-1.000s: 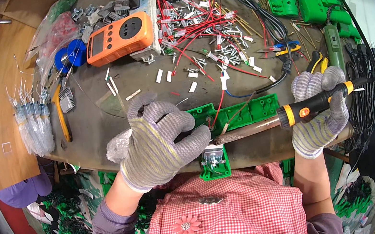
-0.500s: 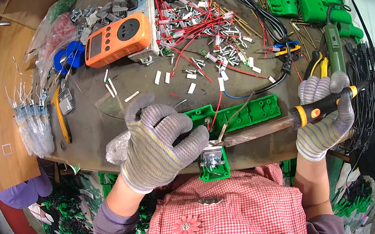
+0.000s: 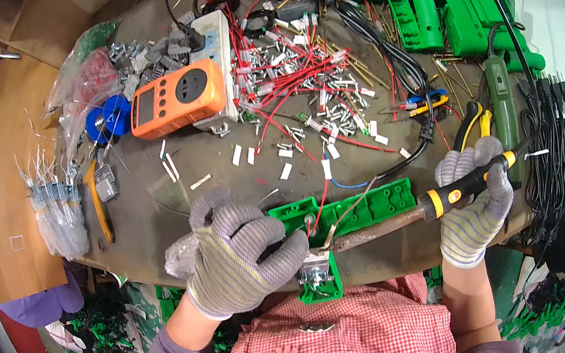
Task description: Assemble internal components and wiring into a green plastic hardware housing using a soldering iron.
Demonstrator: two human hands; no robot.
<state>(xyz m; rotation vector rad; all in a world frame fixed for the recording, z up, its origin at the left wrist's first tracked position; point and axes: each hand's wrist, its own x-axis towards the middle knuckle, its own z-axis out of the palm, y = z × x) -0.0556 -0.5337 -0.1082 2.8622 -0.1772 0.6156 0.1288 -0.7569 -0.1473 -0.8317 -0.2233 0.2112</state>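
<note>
My right hand (image 3: 476, 209) is closed around the black and yellow handle of a soldering iron (image 3: 377, 226). Its long brown barrel points left, the tip touching or very near the end of a green plastic housing shell (image 3: 374, 204). My gloved left hand (image 3: 247, 255) is closed, its fingertips meeting beside that tip; whatever they hold is hidden. A red wire (image 3: 323, 192) runs from the shell to a white tag and a black power cord (image 3: 398, 169). Below the tip, a green end piece (image 3: 328, 288) holds a clear and metallic part (image 3: 316, 270).
An orange meter (image 3: 177, 98) leans on a white power block. Behind lie heaped screws and red wires (image 3: 304, 74). Green housings (image 3: 410, 0) stand back right; bundled black cords (image 3: 547, 137) hang at the right edge. A blue solder spool (image 3: 109, 119) and yellow-handled cutters (image 3: 98, 204) lie left.
The view has shifted slightly, so the bench things sit a little differently in the picture. Both hands keep their grip and the iron's tip stays by the left fingertips.
</note>
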